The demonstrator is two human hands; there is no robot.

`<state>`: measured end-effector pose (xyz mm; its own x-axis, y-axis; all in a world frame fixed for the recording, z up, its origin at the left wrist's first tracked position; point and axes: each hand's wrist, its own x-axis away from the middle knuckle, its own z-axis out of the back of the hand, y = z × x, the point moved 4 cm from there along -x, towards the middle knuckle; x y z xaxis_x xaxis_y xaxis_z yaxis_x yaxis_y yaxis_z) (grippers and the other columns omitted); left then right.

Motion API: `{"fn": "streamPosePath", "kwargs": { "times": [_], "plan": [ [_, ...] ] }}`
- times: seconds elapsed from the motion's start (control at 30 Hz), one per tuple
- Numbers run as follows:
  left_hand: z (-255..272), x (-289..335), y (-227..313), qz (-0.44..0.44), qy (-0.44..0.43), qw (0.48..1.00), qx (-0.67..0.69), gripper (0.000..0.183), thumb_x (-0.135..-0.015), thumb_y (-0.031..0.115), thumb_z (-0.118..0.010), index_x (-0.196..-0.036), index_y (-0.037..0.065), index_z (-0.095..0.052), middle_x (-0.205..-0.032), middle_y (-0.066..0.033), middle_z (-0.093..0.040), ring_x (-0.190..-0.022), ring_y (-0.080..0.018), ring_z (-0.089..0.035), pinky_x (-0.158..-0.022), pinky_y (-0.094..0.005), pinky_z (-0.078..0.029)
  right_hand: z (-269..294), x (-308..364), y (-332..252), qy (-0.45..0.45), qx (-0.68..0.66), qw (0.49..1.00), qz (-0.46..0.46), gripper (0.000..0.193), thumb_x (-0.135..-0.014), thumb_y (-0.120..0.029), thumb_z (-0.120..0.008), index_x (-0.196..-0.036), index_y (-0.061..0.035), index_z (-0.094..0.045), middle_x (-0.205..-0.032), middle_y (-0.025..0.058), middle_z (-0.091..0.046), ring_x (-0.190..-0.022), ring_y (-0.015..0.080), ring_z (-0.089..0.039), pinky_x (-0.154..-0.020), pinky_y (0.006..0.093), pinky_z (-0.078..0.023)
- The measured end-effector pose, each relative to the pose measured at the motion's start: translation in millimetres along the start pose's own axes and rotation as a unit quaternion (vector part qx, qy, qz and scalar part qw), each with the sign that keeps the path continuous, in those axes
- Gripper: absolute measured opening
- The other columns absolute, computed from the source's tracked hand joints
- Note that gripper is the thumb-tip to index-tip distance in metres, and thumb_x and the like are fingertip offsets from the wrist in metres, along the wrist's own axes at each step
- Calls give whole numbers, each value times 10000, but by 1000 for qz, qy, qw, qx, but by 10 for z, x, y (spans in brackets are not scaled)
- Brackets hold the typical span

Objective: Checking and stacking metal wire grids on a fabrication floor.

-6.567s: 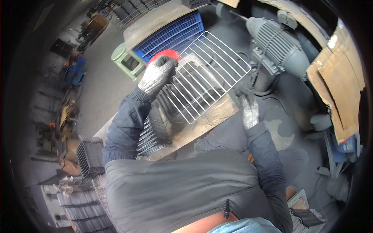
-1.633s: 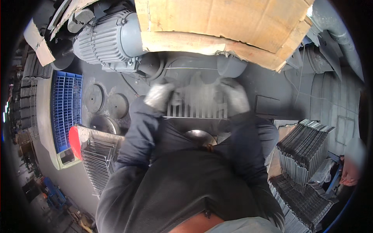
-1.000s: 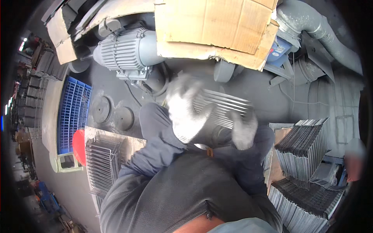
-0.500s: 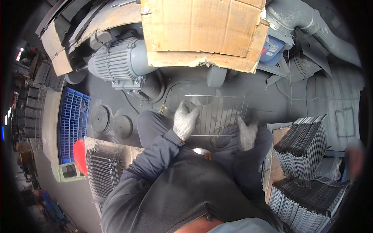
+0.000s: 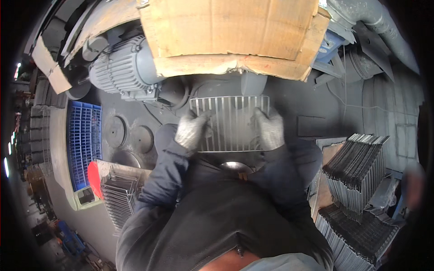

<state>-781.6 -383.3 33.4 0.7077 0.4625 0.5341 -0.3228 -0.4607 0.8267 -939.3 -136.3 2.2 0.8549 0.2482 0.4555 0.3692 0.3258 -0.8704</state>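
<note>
A rectangular wire rack (image 5: 230, 122) with several parallel bars is held up in front of my lap. My left hand (image 5: 191, 129), in a grey work glove, is closed on its left side. On the opposite side my right hand (image 5: 270, 128), gloved the same way, grips the rack's right edge. Just beyond the rack a grey wheel (image 5: 253, 84) shows below a large cardboard sheet (image 5: 230, 31). Some fingertips are hidden behind the bars or blurred.
Tall stacks of wire racks (image 5: 355, 171) stand on my right. More racks (image 5: 118, 198) lean by a board on my left, near a red round object (image 5: 94, 179) and a blue plastic crate (image 5: 85, 144). A grey electric motor (image 5: 122, 67) sits ahead left, with round discs (image 5: 115, 131) on the floor.
The right hand has moved up and left and now grips the rack's right edge. The left hand has shifted left along the rack, which is more level. The head view has shifted slightly.
</note>
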Motion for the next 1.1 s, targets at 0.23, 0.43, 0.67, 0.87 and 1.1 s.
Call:
{"fn": "streamPosePath", "kwargs": {
  "times": [0.23, 0.43, 0.67, 0.87, 1.1],
  "plan": [
    [-1094, -70, 72, -68, -70, 983, -157, 342, -1024, 209, -774, -1182, -34, -592, -841, -98, -708, -670, -180, -710, -571, -314, -590, 773, 351, -493, 35, -175, 980, 86, 263, -1040, -158, -669, -1229, 14, -732, -1055, 50, -739, -884, 154, -661, -798, 334, -538],
    [-207, -78, -44, 45, 13, 999, 17, 276, -1010, 175, -753, -1109, -55, -636, -793, -75, -699, -618, -153, -669, -523, -299, -557, 113, 93, -241, 32, 8, 999, 32, 240, -1019, -195, -757, -1134, 16, -772, -997, 42, -750, -876, 132, -660, -789, 314, -533],
    [-690, -197, -75, -9, -65, 997, -52, 296, -994, 199, -782, -1162, -12, -662, -852, -71, -704, -654, -150, -667, -554, -336, -562, 605, 216, -349, 34, -72, 996, 44, 274, -1019, -166, -744, -1209, 31, -750, -1063, 58, -760, -896, 133, -671, -790, 319, -554],
    [-555, -158, 20, 30, -29, 999, 4, 314, -958, 164, -799, -1128, -74, -685, -876, -108, -741, -614, -187, -672, -543, -326, -561, 448, 107, -406, 8, -29, 989, 143, 421, -980, -190, -782, -1296, 78, -705, -1155, 108, -758, -1047, 220, -695, -876, 360, -566],
    [-186, -315, 241, 122, -93, 988, 13, 210, -1013, 134, -737, -1145, 5, -638, -870, -109, -704, -663, -206, -715, -612, -372, -654, 328, -175, -111, -84, 8, 996, 32, 362, -987, -156, -713, -1308, 11, -734, -1184, 81, -757, -1052, 196, -692, -937, 329, -548]
  ]
}}
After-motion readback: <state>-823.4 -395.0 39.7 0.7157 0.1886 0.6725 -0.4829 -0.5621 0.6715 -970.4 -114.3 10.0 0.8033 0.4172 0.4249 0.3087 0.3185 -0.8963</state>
